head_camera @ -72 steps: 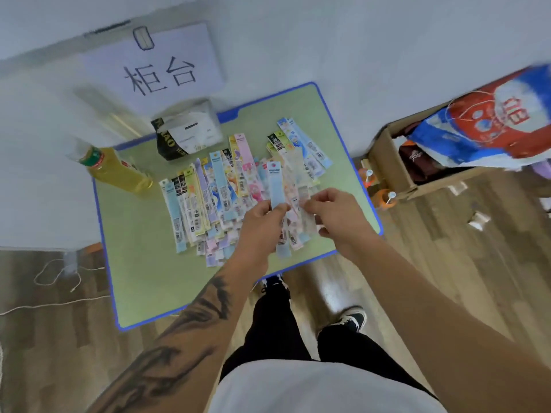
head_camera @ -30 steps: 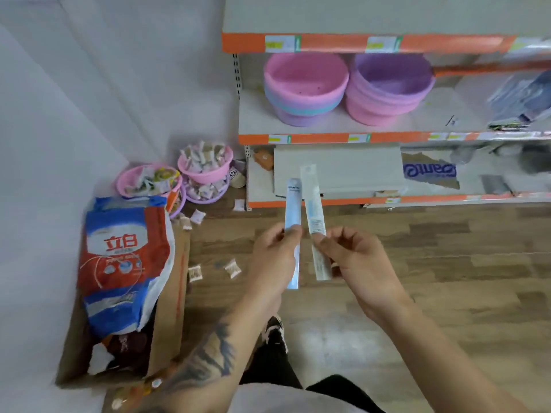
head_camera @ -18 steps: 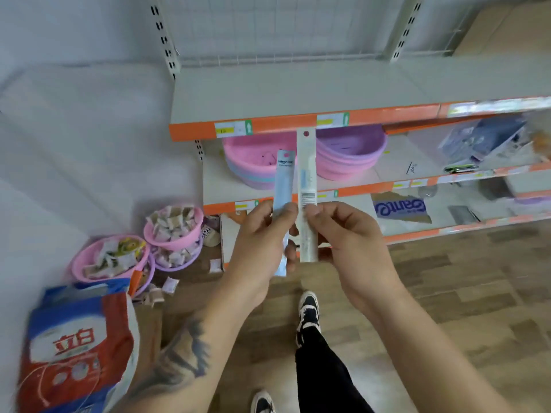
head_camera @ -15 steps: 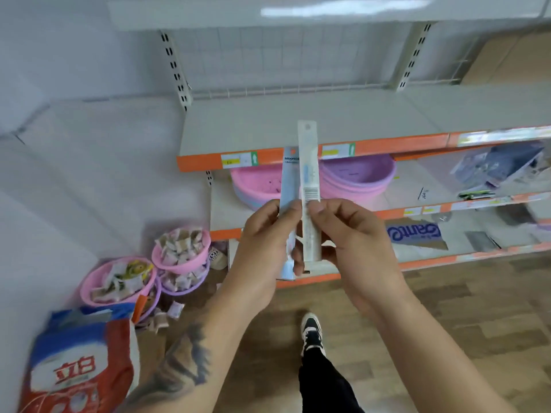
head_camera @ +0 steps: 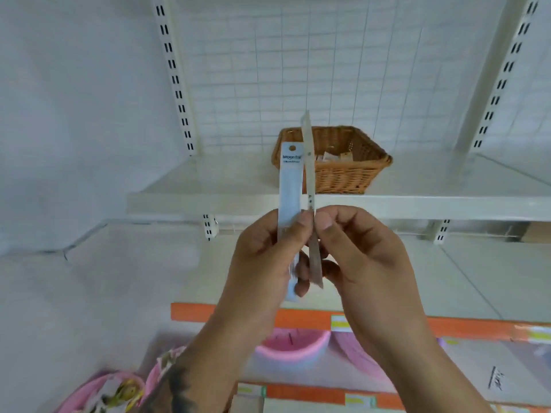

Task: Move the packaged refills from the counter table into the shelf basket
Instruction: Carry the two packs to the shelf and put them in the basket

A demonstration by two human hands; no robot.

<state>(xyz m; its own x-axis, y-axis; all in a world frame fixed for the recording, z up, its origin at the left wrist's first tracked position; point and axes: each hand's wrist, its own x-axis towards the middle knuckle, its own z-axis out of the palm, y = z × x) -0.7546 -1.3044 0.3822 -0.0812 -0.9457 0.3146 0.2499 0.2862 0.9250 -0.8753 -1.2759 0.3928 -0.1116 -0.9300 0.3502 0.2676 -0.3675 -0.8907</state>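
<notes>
Head view: both hands are raised in front of a white shelf unit, each pinching one packaged refill and holding it upright. The left hand [head_camera: 268, 251] grips a pale blue refill [head_camera: 290, 186] between thumb and fingers, its curled fingers wrapped round the lower half; the pack's top end has a round hang hole and dark print just below it. The right hand [head_camera: 357, 254] pinches a clear refill [head_camera: 309, 174] between thumb and forefinger, and this pack is turned nearly edge-on to the camera, so its face cannot be read. The two refills stand just beside each other, the clear one reaching a little higher, its lower end poking out below the fingers.

Behind the refills, on the upper white shelf [head_camera: 417, 204], sits a brown woven basket [head_camera: 343, 174]. A few pale packs lie inside it, too small to make out. The tops of both refills overlap the basket's left part in the picture, but they are held in the air in front of the shelf edge, apart from the basket.

The shelf's back is a white wire grid [head_camera: 298, 70] between slotted uprights. Lower down, an orange-edged shelf [head_camera: 298, 318] carries price tags, and pink basins [head_camera: 292, 347] sit beneath it. At the bottom left is another pink basin [head_camera: 98, 391] with small packets, partly blurred. The left forearm bears a dark tattoo.
</notes>
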